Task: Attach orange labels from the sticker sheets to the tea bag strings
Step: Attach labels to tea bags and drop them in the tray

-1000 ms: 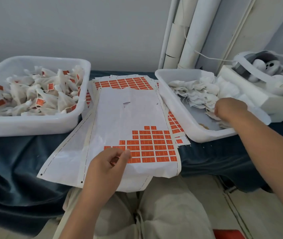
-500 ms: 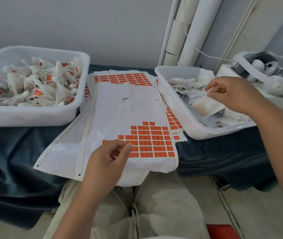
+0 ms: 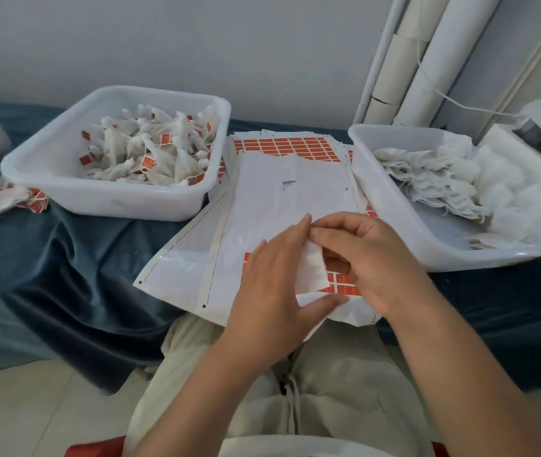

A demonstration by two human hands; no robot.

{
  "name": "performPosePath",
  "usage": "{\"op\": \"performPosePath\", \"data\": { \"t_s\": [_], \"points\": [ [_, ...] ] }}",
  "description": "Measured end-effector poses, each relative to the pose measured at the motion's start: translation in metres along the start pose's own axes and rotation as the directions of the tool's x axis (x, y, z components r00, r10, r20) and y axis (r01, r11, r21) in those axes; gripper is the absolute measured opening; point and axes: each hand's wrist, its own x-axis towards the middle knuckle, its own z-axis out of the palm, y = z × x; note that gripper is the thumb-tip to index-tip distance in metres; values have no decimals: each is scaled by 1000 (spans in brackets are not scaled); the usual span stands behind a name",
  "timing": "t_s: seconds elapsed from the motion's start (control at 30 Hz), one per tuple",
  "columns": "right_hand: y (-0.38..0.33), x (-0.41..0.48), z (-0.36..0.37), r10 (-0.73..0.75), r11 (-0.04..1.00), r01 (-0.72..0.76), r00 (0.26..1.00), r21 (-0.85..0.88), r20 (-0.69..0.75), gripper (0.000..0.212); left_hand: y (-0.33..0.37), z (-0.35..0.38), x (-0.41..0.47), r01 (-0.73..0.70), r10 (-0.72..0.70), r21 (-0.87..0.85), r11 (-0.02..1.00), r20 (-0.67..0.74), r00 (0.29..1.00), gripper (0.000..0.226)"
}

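Left of the sheet, the left tub holds many labelled bags; the right tub holds many unlabelled, so plenty seems left. Over the sheet, the right hand pinches one bag; the left hand touches it, fingers straight.

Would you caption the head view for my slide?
Left hand and right hand meet on a white tea bag above the white sticker sheet of orange labels.

Grey wall, white tubes, pale tiled floor.

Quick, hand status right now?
Left hand: open, straight fingers against the tea bag.
Right hand: closed, pinching the tea bag's top.
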Motion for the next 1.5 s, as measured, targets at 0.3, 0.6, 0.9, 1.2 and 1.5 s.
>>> {"op": "performPosePath", "data": {
  "t_s": [0.3,0.6,0.9,1.2,1.5],
  "points": [
    [17,-24,4,-124,980,90,974,-178,-191,21,-10,-3,4,239,-215,-415,878,104,971,34],
    [29,-35,2,-203,978,184,938,-95,-279,20,-12,-5,9,509,-412,-718,475,330,850,31],
    [43,-41,11,-168,957,148,984,-248,-63,18,-3,-3,4,503,-436,-665,552,284,854,35],
    [36,-36,-9,-35,994,33,999,-108,-12,27,-3,-10,6,559,-390,-702,441,411,824,34],
    [28,-33,-12,10,542,-221,966,811,257,29,1,-10,5,415,-269,-544,730,329,905,43]
  ]
}}
